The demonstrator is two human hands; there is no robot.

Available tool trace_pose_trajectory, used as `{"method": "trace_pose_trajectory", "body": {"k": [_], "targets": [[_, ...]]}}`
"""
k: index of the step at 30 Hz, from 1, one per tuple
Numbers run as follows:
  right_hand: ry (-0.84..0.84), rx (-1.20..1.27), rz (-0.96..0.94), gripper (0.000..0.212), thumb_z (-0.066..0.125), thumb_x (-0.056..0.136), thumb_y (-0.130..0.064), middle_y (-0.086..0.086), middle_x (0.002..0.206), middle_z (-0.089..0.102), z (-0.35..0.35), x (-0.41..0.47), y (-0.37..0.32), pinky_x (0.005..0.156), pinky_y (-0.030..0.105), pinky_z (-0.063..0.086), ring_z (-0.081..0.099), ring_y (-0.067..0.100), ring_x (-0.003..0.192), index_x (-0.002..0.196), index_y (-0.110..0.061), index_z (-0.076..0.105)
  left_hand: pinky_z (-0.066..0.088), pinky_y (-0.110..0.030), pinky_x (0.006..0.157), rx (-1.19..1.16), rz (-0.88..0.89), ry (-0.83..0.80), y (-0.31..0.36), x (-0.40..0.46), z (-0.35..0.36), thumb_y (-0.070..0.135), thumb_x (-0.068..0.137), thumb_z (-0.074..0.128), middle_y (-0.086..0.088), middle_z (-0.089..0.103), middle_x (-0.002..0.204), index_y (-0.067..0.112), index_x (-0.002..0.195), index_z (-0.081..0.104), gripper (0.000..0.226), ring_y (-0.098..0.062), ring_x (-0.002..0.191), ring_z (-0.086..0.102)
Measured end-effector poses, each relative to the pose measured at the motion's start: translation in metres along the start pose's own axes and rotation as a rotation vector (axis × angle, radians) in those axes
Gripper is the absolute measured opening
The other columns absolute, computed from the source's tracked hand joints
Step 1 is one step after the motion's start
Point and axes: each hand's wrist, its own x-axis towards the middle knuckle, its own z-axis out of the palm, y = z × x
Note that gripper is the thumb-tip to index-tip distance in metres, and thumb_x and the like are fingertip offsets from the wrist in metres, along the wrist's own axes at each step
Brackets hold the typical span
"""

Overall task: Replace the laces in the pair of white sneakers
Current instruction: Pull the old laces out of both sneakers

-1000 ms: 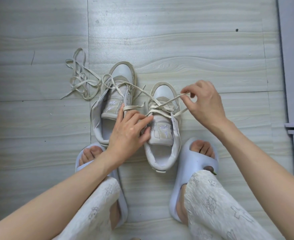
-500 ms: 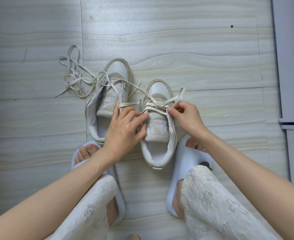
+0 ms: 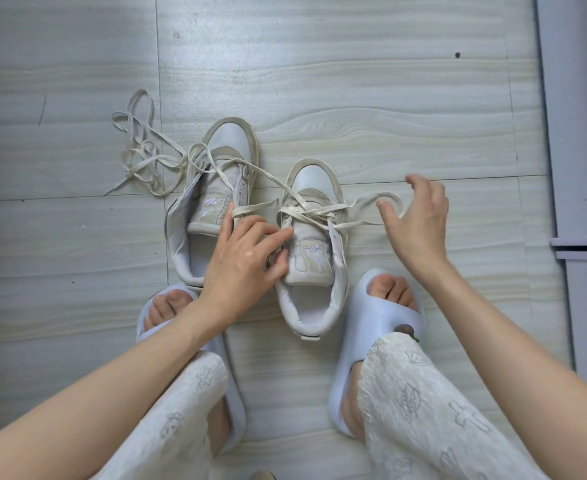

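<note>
Two white sneakers stand side by side on the floor with their toes pointing away from me. The left sneaker (image 3: 229,140) has a lace draped loosely over it. The right sneaker (image 3: 314,178) has a cream lace (image 3: 306,211) crossed through its lower eyelets. My left hand (image 3: 243,261) holds the right sneaker's left flap, thumb beside the tongue, fingers stretched over the lace. My right hand (image 3: 420,230) hovers to the right of that sneaker with its fingers spread. A loop of the lace lies at its fingertips, not pinched.
A loose tangle of cream lace (image 3: 139,157) lies on the floor to the left of the sneakers. My feet in pale slippers (image 3: 382,306) (image 3: 160,327) sit just behind the shoes. A white frame (image 3: 576,168) runs along the right edge.
My right hand pinched the lace by the right sneaker's eyelets, then moved out to the right and opened. The lace end now trails rightward. My left hand stayed on the sneaker.
</note>
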Motion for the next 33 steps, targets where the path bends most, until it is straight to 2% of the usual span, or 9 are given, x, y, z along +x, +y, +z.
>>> {"method": "trace_pose_trajectory", "body": {"k": [4, 7, 10, 14, 20, 23, 26, 30, 33], "targets": [[-0.205, 0.119, -0.321, 0.020, 0.059, 0.085, -0.019, 0.012, 0.096, 0.060, 0.010, -0.020, -0.015, 0.086, 0.024, 0.038, 0.055, 0.022, 0.091, 0.096, -0.005, 0.067, 0.021, -0.053, 0.111, -0.002, -0.003, -0.008, 0.001, 0.000, 0.000, 0.021, 0.082, 0.059, 0.001, 0.064, 0.089, 0.013, 0.106, 0.069, 0.027, -0.019, 0.098, 0.052], [-0.419, 0.144, -0.203, 0.004, 0.061, 0.088, -0.017, -0.003, 0.078, 0.055, 0.020, -0.026, -0.021, 0.074, 0.024, 0.040, 0.050, 0.013, 0.075, 0.088, -0.013, 0.061, 0.021, -0.053, 0.111, -0.001, -0.006, -0.009, 0.001, 0.000, -0.001, 0.022, 0.082, 0.057, 0.001, 0.064, 0.089, 0.013, 0.106, 0.069, 0.028, -0.019, 0.098, 0.052], [-0.512, 0.116, -0.046, 0.022, 0.053, 0.093, -0.026, -0.010, 0.063, 0.047, 0.021, -0.026, -0.020, 0.063, 0.024, 0.028, 0.046, 0.016, 0.069, 0.073, -0.020, 0.048, 0.020, -0.052, 0.112, -0.006, -0.006, -0.011, 0.001, 0.000, -0.001, 0.023, 0.083, 0.056, 0.001, 0.064, 0.089, 0.014, 0.106, 0.069, 0.028, -0.019, 0.098, 0.051], [-0.440, 0.175, 0.011, 0.023, 0.042, 0.098, -0.017, -0.003, 0.069, 0.049, 0.017, -0.021, -0.022, 0.067, 0.029, 0.031, 0.049, 0.019, 0.077, 0.076, -0.014, 0.049, 0.022, -0.053, 0.110, 0.004, -0.002, -0.008, 0.000, 0.000, -0.001, 0.023, 0.083, 0.056, 0.000, 0.064, 0.089, 0.014, 0.106, 0.069, 0.027, -0.019, 0.098, 0.051], [-0.140, 1.366, 0.633, 0.030, 0.029, 0.103, -0.016, 0.008, 0.067, 0.066, -0.021, 0.015, -0.018, 0.065, 0.031, 0.057, 0.066, 0.018, 0.063, 0.078, -0.008, 0.046, 0.023, -0.053, 0.110, 0.014, 0.005, -0.018, 0.000, 0.000, -0.001, 0.022, 0.083, 0.057, 0.000, 0.064, 0.089, 0.014, 0.106, 0.068, 0.026, -0.020, 0.098, 0.051], [-0.149, 1.646, 0.796, 0.033, 0.028, 0.102, -0.020, -0.001, 0.043, 0.047, -0.032, 0.024, -0.008, 0.044, 0.019, 0.047, 0.045, 0.011, 0.034, 0.073, -0.013, 0.040, 0.022, -0.052, 0.110, 0.020, 0.012, -0.015, -0.001, 0.000, -0.001, 0.022, 0.083, 0.057, 0.000, 0.064, 0.089, 0.013, 0.106, 0.068, 0.027, -0.021, 0.098, 0.052], [-0.153, 1.103, 0.657, 0.032, 0.035, 0.100, -0.021, -0.004, 0.043, 0.033, -0.024, 0.021, 0.000, 0.039, 0.018, 0.026, 0.025, 0.007, 0.032, 0.068, -0.018, 0.036, 0.021, -0.051, 0.111, 0.026, 0.007, -0.025, -0.001, -0.001, -0.002, 0.022, 0.084, 0.056, 0.000, 0.064, 0.090, 0.014, 0.106, 0.068, 0.027, -0.021, 0.100, 0.051], [-0.281, 0.200, 0.164, 0.039, 0.047, 0.096, -0.035, 0.004, 0.066, 0.058, -0.011, 0.010, 0.006, 0.063, 0.031, 0.033, 0.053, 0.018, 0.067, 0.065, -0.013, 0.055, 0.021, -0.055, 0.110, 0.092, 0.038, -0.035, 0.002, 0.001, -0.004, 0.022, 0.084, 0.055, -0.001, 0.065, 0.091, 0.015, 0.103, 0.068, 0.024, -0.025, 0.105, 0.051], [-0.351, -0.060, -0.025, 0.032, 0.057, 0.090, -0.036, 0.008, 0.083, 0.056, 0.002, 0.007, 0.005, 0.066, 0.027, 0.026, 0.048, 0.022, 0.081, 0.077, -0.008, 0.055, 0.019, -0.061, 0.109, 0.220, 0.093, -0.013, 0.008, 0.017, -0.010, 0.021, 0.086, 0.054, -0.003, 0.065, 0.095, 0.015, 0.090, 0.068, 0.016, -0.029, 0.107, 0.054]]}}
